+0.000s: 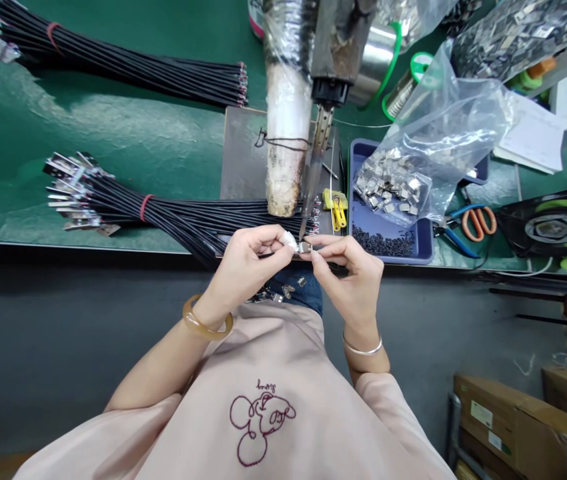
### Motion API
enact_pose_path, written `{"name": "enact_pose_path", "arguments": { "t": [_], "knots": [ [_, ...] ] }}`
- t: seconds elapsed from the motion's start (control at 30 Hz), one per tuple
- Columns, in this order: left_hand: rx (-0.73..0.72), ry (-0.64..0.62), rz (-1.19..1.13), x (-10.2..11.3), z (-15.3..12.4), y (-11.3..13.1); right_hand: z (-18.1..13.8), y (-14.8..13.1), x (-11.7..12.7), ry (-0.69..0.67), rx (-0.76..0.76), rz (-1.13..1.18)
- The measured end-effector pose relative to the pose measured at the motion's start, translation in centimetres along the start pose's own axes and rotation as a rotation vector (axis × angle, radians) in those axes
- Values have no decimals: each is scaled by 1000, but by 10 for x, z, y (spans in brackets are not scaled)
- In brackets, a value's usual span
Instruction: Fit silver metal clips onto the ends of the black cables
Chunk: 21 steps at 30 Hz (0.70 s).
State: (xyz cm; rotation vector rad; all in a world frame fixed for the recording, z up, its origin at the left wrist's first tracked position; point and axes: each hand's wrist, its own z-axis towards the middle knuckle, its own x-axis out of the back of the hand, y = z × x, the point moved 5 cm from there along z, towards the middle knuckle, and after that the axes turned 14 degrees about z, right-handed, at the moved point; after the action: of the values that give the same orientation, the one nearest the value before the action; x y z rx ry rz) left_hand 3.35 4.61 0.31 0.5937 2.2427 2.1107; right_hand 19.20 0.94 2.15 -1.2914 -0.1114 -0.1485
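Note:
My left hand (pixel 246 267) is closed in a pinch on a black cable end, its fingertip taped white. My right hand (pixel 351 273) pinches a small metal connector shell (pixel 305 247) against that cable end. Both hands meet just below the tip of a soldering iron (pixel 313 180) that hangs down from a fixture over the table edge. A bundle of black cables (pixel 188 217) with metal connectors and a red band lies on the green mat to the left, and its ends run under my left hand. A few loose metal shells (pixel 288 290) rest on my lap.
A second cable bundle (pixel 128 63) lies at the back left. A blue tray (pixel 388 233) holds small black bits and a plastic bag of metal shells (pixel 393 187). Orange-handled scissors (pixel 476 223), blue pliers, solder spools (pixel 413 80) and a small fan (pixel 556 227) sit right. Cardboard boxes (pixel 513 420) stand on the floor.

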Motion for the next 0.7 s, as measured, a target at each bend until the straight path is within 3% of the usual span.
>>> {"name": "enact_pose_path", "arguments": {
  "t": [0.13,0.27,0.33,0.57,0.7],
  "knots": [
    [5,-7,0,0,0,0,-4,1,4,75,8,9],
    [6,1,16,1,-2,0,-16,-8,22,401,206,28],
    [4,3,24,1,-2,0,-22,-11,26,476,269,59],
    [-8,-14,25,2,-3,1,-17,-2,1,134,163,-108],
    [-10,-13,24,2,-4,-1,-10,2,-7,79,128,-113]
  ]
}}
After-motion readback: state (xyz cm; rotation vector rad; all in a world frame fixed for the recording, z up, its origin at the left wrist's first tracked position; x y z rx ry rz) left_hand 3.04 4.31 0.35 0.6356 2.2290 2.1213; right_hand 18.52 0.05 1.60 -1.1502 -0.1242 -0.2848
